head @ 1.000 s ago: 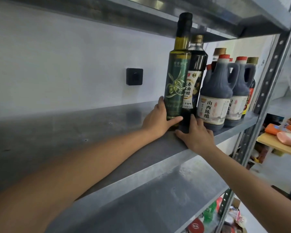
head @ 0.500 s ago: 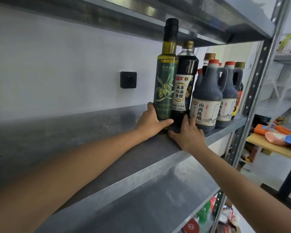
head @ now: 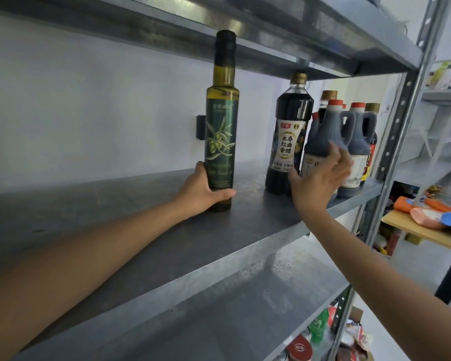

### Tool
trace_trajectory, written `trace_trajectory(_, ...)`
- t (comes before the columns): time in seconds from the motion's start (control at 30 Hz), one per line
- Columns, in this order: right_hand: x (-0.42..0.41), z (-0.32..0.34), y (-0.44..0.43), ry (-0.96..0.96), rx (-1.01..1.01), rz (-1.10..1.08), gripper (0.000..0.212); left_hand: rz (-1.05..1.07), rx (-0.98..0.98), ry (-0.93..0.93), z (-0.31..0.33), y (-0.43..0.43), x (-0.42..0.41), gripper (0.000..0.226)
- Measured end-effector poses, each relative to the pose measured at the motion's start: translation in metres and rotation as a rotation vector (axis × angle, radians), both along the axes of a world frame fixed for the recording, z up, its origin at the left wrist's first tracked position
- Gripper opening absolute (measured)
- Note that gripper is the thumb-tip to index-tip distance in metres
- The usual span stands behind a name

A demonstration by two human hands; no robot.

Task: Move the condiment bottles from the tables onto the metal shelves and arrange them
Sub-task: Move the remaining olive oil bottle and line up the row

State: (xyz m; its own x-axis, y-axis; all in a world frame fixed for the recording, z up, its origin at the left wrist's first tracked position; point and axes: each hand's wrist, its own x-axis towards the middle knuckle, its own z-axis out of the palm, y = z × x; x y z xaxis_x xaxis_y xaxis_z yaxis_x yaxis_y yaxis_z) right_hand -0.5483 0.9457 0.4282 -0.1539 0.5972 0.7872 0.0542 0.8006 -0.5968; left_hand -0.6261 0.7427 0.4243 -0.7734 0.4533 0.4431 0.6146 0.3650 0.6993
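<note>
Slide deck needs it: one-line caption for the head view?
Left hand grips olive oil bottle on metal shelf; open right hand beside vinegar bottles.

On the shelf (head: 141,230) the oil bottle (head: 220,142) stands upright, with the vinegar bottle (head: 287,142) apart at its 3 o'clock. Handled jugs (head: 320,136) cluster just beside the vinegar bottle, again at 3 o'clock, before the end post (head: 388,152). Beyond that post, at 4 o'clock, a table (head: 414,231) carries lying bottles (head: 425,217).
</note>
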Motion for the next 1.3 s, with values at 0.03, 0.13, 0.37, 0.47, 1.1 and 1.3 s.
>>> trace_trajectory(0.03, 0.0, 0.004, 0.008, 0.011, -0.108, -0.011, 0.087, -0.001, -0.006, -0.013, 0.001, -0.001, -0.001, 0.079)
trace_trajectory(0.13, -0.001, 0.006, 0.039, -0.119, -0.377, 0.026, 0.104, 0.011, -0.01, -0.035, 0.003, 0.0, -0.001, 0.077)
trace_trajectory(0.37, 0.006, 0.003, 0.067, -0.334, -0.401, 0.102, 0.106, 0.04, -0.007, -0.04, 0.002, 0.002, 0.0, 0.077)
trace_trajectory(0.47, 0.008, 0.004, 0.067, -0.358, -0.418, 0.112, 0.1, 0.052, -0.021, -0.047, 0.004, 0.004, 0.002, 0.076)
trace_trajectory(1.1, 0.019, -0.007, 0.061, -0.235, -0.446, 0.488, 0.086, 0.07, -0.016, -0.07, 0.006, 0.002, 0.008, 0.076)
trace_trajectory(1.3, 0.015, -0.017, 0.057, -0.206, -0.406, 0.417, 0.096, 0.089, -0.02, -0.096, 0.008, 0.002, 0.013, 0.077)
